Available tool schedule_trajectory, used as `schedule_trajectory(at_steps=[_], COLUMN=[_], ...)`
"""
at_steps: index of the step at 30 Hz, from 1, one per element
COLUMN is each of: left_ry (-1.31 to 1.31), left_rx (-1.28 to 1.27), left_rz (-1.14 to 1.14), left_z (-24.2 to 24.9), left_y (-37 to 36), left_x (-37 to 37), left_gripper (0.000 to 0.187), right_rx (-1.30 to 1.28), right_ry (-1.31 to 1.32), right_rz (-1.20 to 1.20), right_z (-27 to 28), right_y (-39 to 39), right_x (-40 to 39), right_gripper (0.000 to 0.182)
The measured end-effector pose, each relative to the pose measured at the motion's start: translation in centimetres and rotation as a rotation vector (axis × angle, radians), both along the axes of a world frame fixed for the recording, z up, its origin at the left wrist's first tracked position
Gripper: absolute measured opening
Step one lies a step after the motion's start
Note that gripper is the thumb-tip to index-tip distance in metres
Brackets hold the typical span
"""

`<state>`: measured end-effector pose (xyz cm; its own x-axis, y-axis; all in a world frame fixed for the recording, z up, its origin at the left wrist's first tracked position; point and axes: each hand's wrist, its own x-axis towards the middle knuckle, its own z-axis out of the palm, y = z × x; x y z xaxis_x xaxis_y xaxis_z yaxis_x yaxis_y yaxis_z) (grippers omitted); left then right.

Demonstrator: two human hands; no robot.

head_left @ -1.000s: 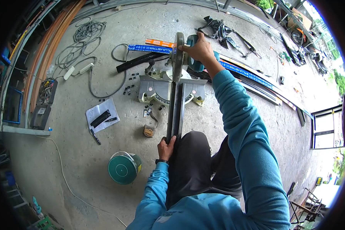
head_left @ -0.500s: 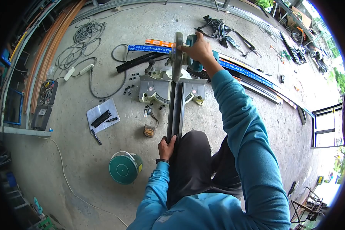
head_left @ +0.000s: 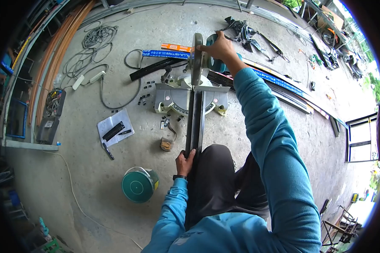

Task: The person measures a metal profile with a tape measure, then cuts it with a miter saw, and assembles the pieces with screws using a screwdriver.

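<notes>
My right hand (head_left: 221, 48) is wrapped round the handle of a miter saw (head_left: 213, 100), whose raised round blade and guard (head_left: 196, 61) stand upright over the saw's table. A long black aluminium profile (head_left: 196, 122) runs from under the blade back toward my legs. Near its close end, my left hand (head_left: 185, 162) grips that profile, thumb on top and fingers beneath, beside my knee. Small black offcuts (head_left: 143, 99) lie on the floor left of the saw. A tape measure (head_left: 166, 144) rests on the floor just left of the profile.
A green-lidded bucket (head_left: 138, 185) stands left of my left forearm. Paper (head_left: 121, 119) with black pieces and a marker (head_left: 108, 152) lie further left. Long wrapped profiles (head_left: 268, 78) extend behind the saw to the right. Coiled cable (head_left: 99, 36) and a power strip (head_left: 98, 76) lie at upper left.
The view has shifted slightly, moving the scene a few pixels right. Both hands keep their grips, and the saw head and profile stay nearly the same.
</notes>
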<state>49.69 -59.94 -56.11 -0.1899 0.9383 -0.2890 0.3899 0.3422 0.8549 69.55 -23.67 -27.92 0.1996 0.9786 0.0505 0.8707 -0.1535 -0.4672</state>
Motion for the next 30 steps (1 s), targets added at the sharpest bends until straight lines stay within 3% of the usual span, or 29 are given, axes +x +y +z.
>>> schedule_trajectory(at_steps=[10,30], left_ry=[0.012,-0.005], left_rx=[0.024,0.014], left_rz=[0.005,-0.015], left_z=[-0.4,0.1], left_y=[0.1,0.2], left_x=[-0.3,-0.3], left_gripper=[0.064,0.064], right_rx=[0.067,0.043], right_ry=[-0.034,-0.019], right_rz=[-0.031,-0.008], right_z=[-1.2,-0.9], right_y=[-0.6,-2.1], right_x=[-0.2,-0.6], right_gripper=[0.114,0.118])
